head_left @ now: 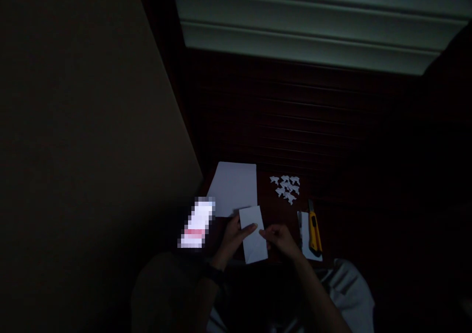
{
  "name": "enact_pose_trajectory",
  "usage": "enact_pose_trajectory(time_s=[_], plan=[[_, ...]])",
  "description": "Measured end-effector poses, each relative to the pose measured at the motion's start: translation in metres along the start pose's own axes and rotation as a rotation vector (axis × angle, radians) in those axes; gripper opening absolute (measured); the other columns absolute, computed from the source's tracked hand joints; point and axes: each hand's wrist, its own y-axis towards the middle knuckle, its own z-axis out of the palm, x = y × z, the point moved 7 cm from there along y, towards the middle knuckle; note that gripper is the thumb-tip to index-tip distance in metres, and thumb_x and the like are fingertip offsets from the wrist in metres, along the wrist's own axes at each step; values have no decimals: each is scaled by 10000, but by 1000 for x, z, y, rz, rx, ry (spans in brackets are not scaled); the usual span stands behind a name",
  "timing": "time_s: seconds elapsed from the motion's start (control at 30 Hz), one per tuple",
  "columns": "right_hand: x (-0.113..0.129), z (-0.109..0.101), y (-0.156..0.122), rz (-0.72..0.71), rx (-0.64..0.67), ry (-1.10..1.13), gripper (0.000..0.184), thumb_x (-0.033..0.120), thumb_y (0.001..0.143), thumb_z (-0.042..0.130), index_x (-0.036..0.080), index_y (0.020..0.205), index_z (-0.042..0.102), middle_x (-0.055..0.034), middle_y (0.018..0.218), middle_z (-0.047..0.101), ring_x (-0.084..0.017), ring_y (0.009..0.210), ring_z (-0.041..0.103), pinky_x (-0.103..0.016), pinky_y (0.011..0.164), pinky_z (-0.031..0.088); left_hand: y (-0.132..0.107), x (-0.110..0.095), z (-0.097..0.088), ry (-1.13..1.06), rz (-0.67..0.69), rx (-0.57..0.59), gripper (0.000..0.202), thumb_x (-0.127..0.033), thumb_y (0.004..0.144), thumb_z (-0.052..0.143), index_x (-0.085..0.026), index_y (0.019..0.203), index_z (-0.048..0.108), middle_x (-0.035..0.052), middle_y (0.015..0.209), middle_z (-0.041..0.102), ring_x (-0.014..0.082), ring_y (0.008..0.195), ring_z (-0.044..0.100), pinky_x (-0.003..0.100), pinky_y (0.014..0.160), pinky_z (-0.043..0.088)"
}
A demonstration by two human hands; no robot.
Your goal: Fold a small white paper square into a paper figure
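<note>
In dim light my left hand (233,237) and my right hand (280,239) both pinch a small white strip of paper (253,234) over a dark wooden table (273,210). The left fingers hold its left edge. The right fingers hold its right edge. A larger white sheet (234,188) lies flat just beyond the strip. Several small folded white paper pieces (286,187) sit in a cluster to the right of that sheet.
A yellow utility knife (314,230) lies on a white slip (305,237) right of my right hand. A lit, blurred-out screen (198,223) stands left of my left hand. A pale wall fills the left side; a light moulding runs across the top.
</note>
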Motion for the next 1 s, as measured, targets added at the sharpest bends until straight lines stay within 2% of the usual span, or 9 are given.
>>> enact_pose_trajectory(time_s=[0.07, 0.23, 0.4, 0.6, 0.7, 0.77, 0.87, 0.93, 1.0], plan=[[0, 4, 0, -3, 53, -37, 372, 499, 639, 625, 130, 599, 610, -1, 495, 571, -103, 417, 493, -201, 418, 382, 0, -1, -4, -11, -2, -61, 492, -354, 626, 677, -120, 1033, 532, 133, 981, 641, 230, 812, 623, 301, 653, 494], [9, 5, 0, -94, 28, -122, 361, 476, 693, 587, 131, 589, 612, 18, 488, 534, -83, 433, 436, -187, 429, 325, 0, 2, -7, -8, 1, -127, 479, -366, 639, 664, -117, 1026, 533, 130, 989, 639, 236, 853, 614, 308, 679, 491], [7, 5, 1, -87, 2, -149, 388, 495, 686, 582, 130, 553, 585, 24, 478, 501, -80, 434, 398, -190, 425, 298, 0, 3, -7, -29, 37, -121, 436, -354, 654, 655, -121, 1006, 549, 127, 986, 638, 232, 842, 615, 311, 687, 483], [3, -2, 7, -113, -96, -221, 399, 484, 674, 597, 120, 517, 559, 43, 469, 442, -63, 447, 343, -186, 434, 266, 1, 5, -9, -91, 34, -133, 450, -367, 652, 654, -125, 1017, 550, 116, 943, 642, 225, 795, 618, 305, 654, 480], [2, -6, 7, -76, -62, -244, 406, 493, 672, 595, 118, 519, 563, 40, 462, 448, -62, 433, 344, -184, 419, 260, 3, 6, -13, -133, -2, -120, 433, -392, 684, 617, -134, 1024, 548, 108, 936, 634, 214, 782, 615, 292, 621, 478], [1, -7, 5, -25, 8, -263, 401, 498, 676, 588, 117, 551, 587, 30, 462, 478, -68, 416, 370, -184, 403, 268, 5, 3, -17, -115, -22, -91, 415, -415, 699, 591, -137, 1005, 563, 104, 927, 632, 205, 773, 612, 282, 603, 474], [4, -9, 0, 24, 133, -374, 389, 490, 670, 593, 113, 581, 627, 18, 456, 516, -77, 395, 399, -186, 385, 276, 9, -15, -16, 88, 44, 10, 370, -415, 694, 594, -129, 930, 606, 91, 881, 644, 195, 778, 605, 263, 627, 458], [12, -9, -3, -6, 194, -514, 364, 459, 670, 600, 112, 569, 640, 16, 450, 531, -78, 395, 405, -186, 386, 269, 11, -28, -5, 304, 110, 150, 340, -400, 658, 633, -137, 873, 641, 79, 854, 661, 194, 798, 600, 259, 679, 442], [26, -6, -5, -110, 224, -687, 326, 413, 680, 600, 115, 557, 652, 10, 467, 558, -86, 419, 436, -189, 405, 268, 11, -38, 9, 535, 180, 274, 358, -390, 618, 668, -161, 894, 659, 68, 902, 664, 189, 808, 596, 249, 694, 428]])
